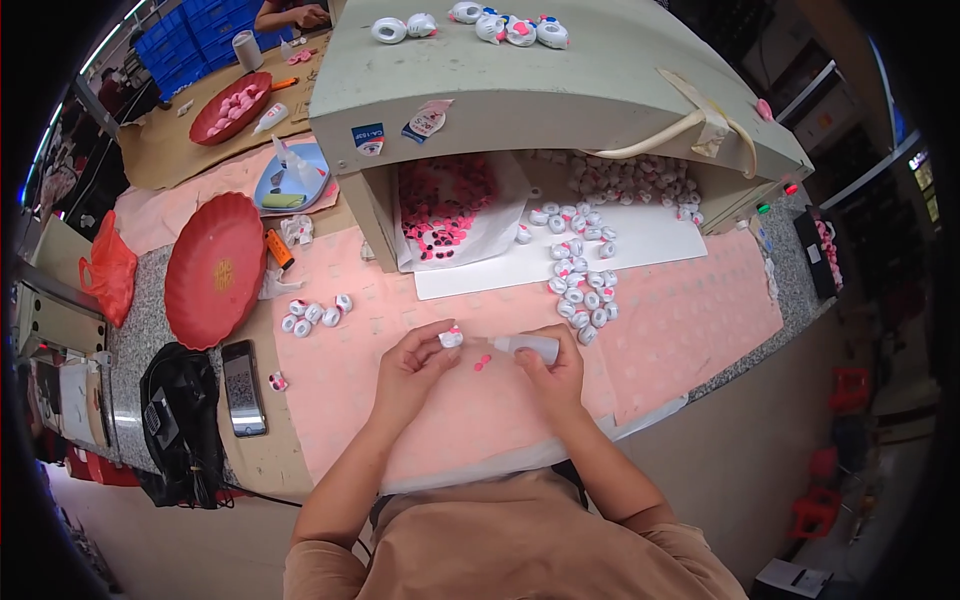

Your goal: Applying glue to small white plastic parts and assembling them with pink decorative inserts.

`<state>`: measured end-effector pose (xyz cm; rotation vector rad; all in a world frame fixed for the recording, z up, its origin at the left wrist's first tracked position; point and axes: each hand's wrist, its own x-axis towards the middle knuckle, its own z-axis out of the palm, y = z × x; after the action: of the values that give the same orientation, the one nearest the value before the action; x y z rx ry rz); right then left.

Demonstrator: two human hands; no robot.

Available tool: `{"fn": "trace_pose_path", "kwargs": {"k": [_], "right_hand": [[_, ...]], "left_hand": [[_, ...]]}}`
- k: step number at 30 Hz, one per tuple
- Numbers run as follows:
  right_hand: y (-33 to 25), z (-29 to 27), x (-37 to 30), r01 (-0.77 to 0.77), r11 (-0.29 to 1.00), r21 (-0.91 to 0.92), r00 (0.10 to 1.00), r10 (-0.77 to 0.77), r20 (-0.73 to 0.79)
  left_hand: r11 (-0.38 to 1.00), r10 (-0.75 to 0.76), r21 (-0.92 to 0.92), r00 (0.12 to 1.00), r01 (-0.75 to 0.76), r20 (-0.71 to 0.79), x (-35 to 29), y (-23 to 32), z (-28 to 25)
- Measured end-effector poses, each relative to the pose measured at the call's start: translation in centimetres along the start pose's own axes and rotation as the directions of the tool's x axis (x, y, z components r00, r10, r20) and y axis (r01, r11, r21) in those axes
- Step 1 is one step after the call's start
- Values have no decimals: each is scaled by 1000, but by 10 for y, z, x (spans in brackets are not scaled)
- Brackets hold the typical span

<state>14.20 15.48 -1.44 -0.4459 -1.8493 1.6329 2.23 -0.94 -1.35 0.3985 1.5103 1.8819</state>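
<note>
My left hand [408,372] pinches a small white toy head [451,338] with a pink spot on it. A white squeeze bottle [535,347] lies sideways in my right hand [560,375], its thin nozzle pointing left toward the toy head, with a small gap between them. Under the nozzle, small pink pieces [484,362] rest on the pink sheet [450,440]. A loose group of similar white toy heads [316,315] sits left of my hands. Many more white toy heads [580,270] spread from the cabinet opening down to the right.
A greenish metal cabinet [560,110] stands at the back, with pink pieces [450,205] on white paper inside. To the left are a red scalloped tray [215,270], an orange cutter [280,249], a phone [244,388] and a black bag [180,420]. Another person's hand [310,16] shows far left.
</note>
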Motion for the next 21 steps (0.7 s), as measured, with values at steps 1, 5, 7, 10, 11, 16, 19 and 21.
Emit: {"fn": "trace_pose_path", "kwargs": {"k": [1,5,7,10,11,16,19,21], "right_hand": [[0,1,3,-51,995,91,998,47,48],[-24,-10,22,-75,942,-326,917,193,348],[-28,-10,26,166,902,-397,847,76,527],[-23,-9,31,314,838,-447,731,87,677],[-21,-7,32,339,835,-435,705,81,705],[-20,-11,22,398,798,-453,734,19,678],[-18,-7,21,299,869,-394,813,-15,583],[-24,-6,21,43,942,-334,856,138,499]], "left_hand": [[998,-24,-58,1000,23,-16,2,1,-3],[991,-21,-131,993,6,-113,8,19,-10],[991,-14,-130,989,-5,-144,4,25,-13],[989,10,-141,979,-39,-204,3,25,-15],[990,5,-139,973,-37,-229,-1,29,-15],[989,10,-146,982,-38,-187,-6,26,-12],[993,23,-107,988,-39,-150,-7,22,-12],[996,39,-81,994,-48,-106,-6,16,-9]]}}
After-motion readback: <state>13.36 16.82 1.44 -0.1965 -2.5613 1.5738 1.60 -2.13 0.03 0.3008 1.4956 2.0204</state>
